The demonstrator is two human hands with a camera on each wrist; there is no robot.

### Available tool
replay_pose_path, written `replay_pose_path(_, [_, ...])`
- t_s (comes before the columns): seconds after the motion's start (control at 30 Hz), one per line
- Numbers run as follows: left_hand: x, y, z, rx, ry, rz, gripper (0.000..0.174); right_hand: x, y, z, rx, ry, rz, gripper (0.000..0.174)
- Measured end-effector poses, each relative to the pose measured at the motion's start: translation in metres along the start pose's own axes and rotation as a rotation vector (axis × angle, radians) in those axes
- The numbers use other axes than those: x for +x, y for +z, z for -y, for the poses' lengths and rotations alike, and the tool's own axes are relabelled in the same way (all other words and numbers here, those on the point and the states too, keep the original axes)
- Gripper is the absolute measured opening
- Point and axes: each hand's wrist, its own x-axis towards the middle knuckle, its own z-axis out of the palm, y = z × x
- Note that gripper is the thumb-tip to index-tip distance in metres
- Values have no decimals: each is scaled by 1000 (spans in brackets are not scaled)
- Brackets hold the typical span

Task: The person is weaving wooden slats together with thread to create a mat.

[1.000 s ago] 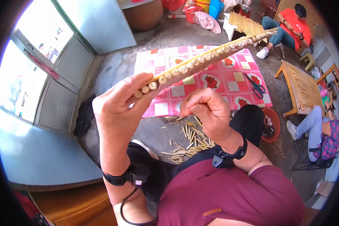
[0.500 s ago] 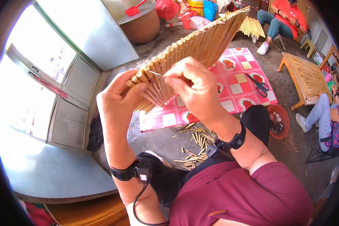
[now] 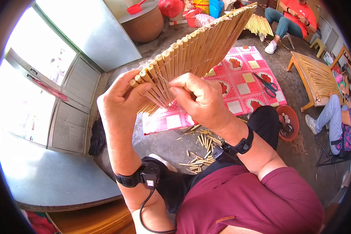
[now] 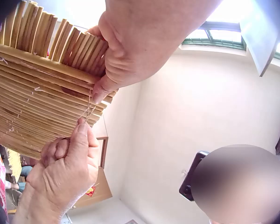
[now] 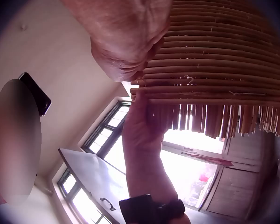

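Stitching a bamboo mat (image 3: 206, 43) held up before the chest: left hand (image 3: 123, 97) grips its near end, right hand (image 3: 201, 99) pinches thread (image 4: 89, 105) at the edge. Most sticks look bound already; loose sticks (image 3: 201, 150) on floor prob. remain

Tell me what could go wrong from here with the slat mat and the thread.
The thread pinched by the right hand looks thin; it may snap or slip free. The left hand grips only one end of the bamboo mat, so the unsupported length might sag or twist, loosening the slats.
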Motion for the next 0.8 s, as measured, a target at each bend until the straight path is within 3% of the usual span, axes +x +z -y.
replay_pose_path(0.53, [-16, 5, -7, 126, 45, -14, 28, -11, -10, 6, 80, 133, 37, 10])
replay_pose_path(0.8, [-32, 14, -9, 113, 76, -35, 29, -31, -9, 5, 102, 96, 45, 20])
